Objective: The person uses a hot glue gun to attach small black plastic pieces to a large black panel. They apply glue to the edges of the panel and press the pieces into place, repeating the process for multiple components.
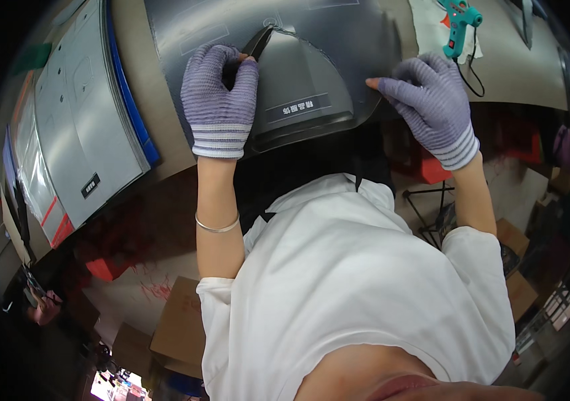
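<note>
A dark grey plastic sheet [185,13] lies on the table before me, with a dome-shaped grey panel [298,73] on it that bears a dark label. My left hand [221,87], in a purple-and-white striped knit glove, grips a black, narrow, pointed piece [258,43]. Its tip reaches the top of the dome; its exact kind is unclear. At the sheet's right side is my right hand [429,100], gloved alike, with its fingers curled together and a bare fingertip pointing left. Whatever that pinch may hold is too small to make out.
A turquoise glue gun [460,30] with a black cord lies on white paper at the upper right. Stacked grey printed sheets [84,113] and a blue sheet edge [128,100] are at the left. Cardboard boxes [181,327] stand below the table. Other people appear at both rims.
</note>
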Tool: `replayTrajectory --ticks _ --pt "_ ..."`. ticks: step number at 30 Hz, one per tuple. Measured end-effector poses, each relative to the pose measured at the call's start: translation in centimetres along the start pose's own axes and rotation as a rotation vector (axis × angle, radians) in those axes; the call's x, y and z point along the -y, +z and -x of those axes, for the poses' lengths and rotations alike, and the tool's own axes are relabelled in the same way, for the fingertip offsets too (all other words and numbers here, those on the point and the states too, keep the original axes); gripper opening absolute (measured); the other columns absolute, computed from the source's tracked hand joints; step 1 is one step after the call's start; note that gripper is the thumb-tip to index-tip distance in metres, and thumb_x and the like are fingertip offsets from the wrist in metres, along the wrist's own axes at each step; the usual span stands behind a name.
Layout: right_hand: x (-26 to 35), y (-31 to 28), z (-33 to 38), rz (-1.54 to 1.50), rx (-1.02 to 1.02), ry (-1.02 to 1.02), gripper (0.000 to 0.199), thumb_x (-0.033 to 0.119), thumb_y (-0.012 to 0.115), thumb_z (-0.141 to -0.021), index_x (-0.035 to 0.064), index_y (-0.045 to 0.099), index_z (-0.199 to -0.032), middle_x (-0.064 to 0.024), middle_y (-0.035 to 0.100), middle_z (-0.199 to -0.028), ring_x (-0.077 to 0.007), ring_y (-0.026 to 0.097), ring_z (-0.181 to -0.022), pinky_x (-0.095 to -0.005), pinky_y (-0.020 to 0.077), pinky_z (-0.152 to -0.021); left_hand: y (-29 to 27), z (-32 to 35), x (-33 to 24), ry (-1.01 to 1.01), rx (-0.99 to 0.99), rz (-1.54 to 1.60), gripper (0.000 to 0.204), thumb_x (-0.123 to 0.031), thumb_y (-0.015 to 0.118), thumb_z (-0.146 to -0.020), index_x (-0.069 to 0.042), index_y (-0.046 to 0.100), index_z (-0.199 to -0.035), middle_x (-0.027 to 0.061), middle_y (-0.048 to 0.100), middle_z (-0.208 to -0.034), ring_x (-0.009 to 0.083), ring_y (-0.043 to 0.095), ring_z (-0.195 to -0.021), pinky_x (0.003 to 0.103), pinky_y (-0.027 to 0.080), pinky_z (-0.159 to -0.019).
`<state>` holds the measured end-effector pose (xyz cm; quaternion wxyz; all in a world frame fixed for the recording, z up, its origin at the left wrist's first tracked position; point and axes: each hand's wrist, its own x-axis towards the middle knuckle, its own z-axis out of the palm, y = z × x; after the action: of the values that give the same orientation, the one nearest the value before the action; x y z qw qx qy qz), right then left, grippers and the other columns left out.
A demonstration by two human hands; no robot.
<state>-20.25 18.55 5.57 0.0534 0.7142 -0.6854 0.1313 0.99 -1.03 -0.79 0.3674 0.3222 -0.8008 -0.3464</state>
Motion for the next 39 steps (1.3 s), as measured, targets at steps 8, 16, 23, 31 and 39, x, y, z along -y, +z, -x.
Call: replayTrajectory --ticks 8,16,23,31,39 --pt "3.5 3.4 -2.7 -0.229 -0.178 0.412 0.039 0.016 0.073 -0.085 0.0095 0.067 -0.123 -0.0091 0.064 -0.081 -0.0207 0.059 -0.064 -0.0318 0.0503 -0.064 -0.3 0.1 -0.2 0.037 0.046 -0.154 0.009 -0.002 0.072 -0.085 -0.001 0.068 -0.093 0.0055 0.067 -0.087 0.0122 0.065 -0.075 0.026 0.053 -0.072" --pt "4.7 4.8 -3.6 -0.12 -0.18 0.331 0.037 0.019 0.068 -0.085 0.0146 0.068 -0.121 -0.0027 0.058 -0.071 -0.0211 0.06 -0.066 -0.0357 0.0492 -0.064 0.1 0.1 -0.5 0.031 -0.013 -0.053 0.008 -0.006 0.07 -0.078 -0.002 0.064 -0.082 0.0114 0.061 -0.083 0.0291 0.059 -0.078 0.038 0.049 -0.074" --pt "5.4 4.8 -4.4 -0.063 -0.213 0.301 0.036 0.012 0.068 -0.083 0.0154 0.07 -0.119 -0.0067 0.061 -0.07 -0.0234 0.06 -0.063 -0.0352 0.0493 -0.062 0.2 0.2 -0.7 0.042 -0.035 -0.066 0.008 -0.005 0.07 -0.078 -0.002 0.064 -0.081 0.0111 0.061 -0.083 0.0287 0.059 -0.079 0.038 0.049 -0.074" --pt "4.5 4.3 -7.8 -0.057 -0.179 0.216 0.02 0.018 0.07 -0.084 0.0105 0.069 -0.102 -0.0077 0.066 -0.084 -0.0272 0.066 -0.073 -0.0372 0.0525 -0.066 0.0 0.1 -1.2 0.025 0.005 -0.172 0.01 -0.002 0.07 -0.082 0.0 0.069 -0.093 0.0079 0.064 -0.087 0.0163 0.063 -0.075 0.028 0.052 -0.074" --pt "4.7 5.3 -9.5 -0.308 -0.244 0.382 0.014 0.009 0.066 -0.081 0.0067 0.063 -0.094 -0.0141 0.062 -0.082 -0.0349 0.063 -0.072 -0.0424 0.0524 -0.065 0.6 -0.3 -1.4 0.049 0.041 -0.194 0.026 -0.002 0.069 -0.081 -0.006 0.072 -0.106 0.0086 0.064 -0.09 0.0174 0.063 -0.075 0.029 0.052 -0.074"
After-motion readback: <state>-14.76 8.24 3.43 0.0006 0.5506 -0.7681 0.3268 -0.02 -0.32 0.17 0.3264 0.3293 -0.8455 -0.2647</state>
